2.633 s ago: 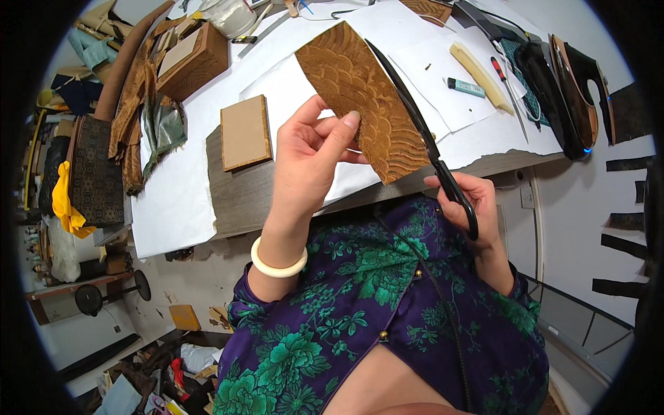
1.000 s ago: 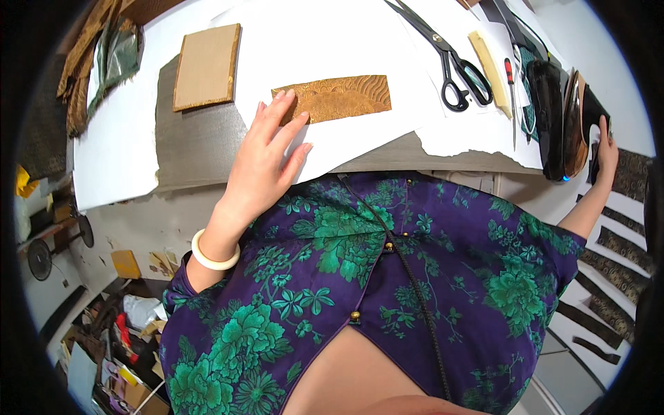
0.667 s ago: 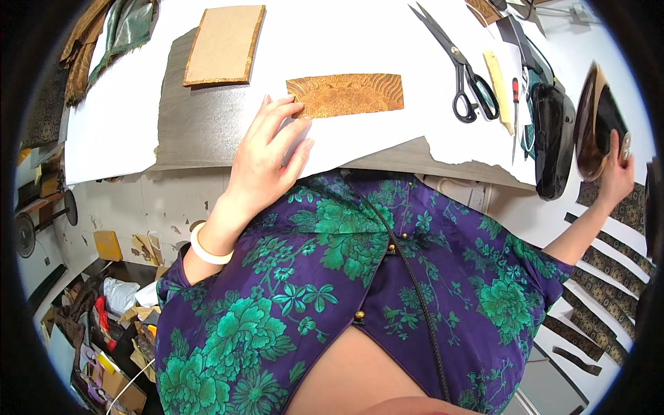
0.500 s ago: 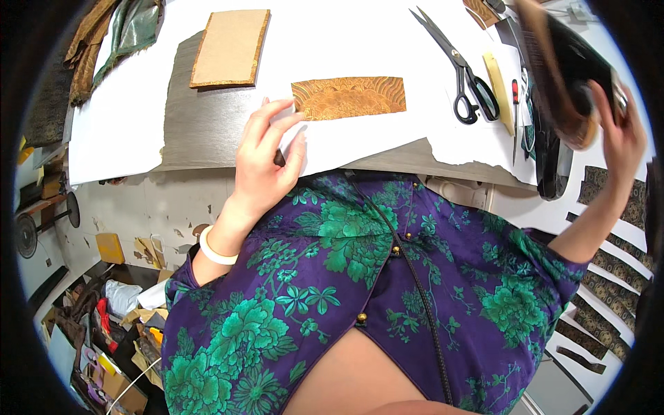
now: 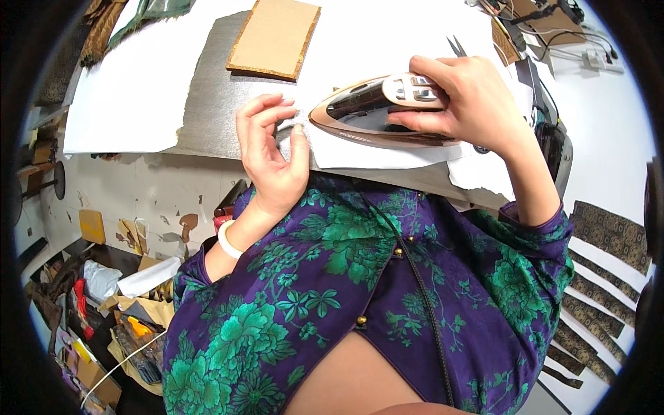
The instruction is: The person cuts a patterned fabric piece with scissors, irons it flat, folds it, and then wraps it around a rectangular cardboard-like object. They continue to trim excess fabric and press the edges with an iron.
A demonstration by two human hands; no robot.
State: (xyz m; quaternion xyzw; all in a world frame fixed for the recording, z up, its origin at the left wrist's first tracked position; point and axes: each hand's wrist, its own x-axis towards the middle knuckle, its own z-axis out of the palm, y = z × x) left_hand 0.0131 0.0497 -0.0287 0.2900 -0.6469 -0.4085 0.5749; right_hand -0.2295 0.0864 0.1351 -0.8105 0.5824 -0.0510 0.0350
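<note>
My right hand (image 5: 477, 104) is wrapped round the handle of a clothes iron (image 5: 349, 114), dark with a copper-coloured rim. The iron lies over the white sheet (image 5: 373, 158), pointing left, and covers the patterned gold-brown fabric piece; only a sliver of the fabric may show at its upper edge. Just left of the iron's tip, my left hand (image 5: 273, 152) has its fingers apart and curved, holding nothing. Beyond it lies a beige rectangular panel (image 5: 273, 38) with gold patterned fabric along its edges.
Scissor blades (image 5: 456, 47) poke out beyond my right hand. The iron's black stand (image 5: 550, 149) is at the right. Dark patterned strips (image 5: 602, 277) lie on a white surface further right. Scraps and bags (image 5: 104, 280) crowd the lower left. Green fabric (image 5: 155, 14) lies at the far left.
My right hand has brought the iron from the right side of the table leftward over the fabric piece. My left hand stays close by, now beside the iron's tip. The view has shifted slightly.
</note>
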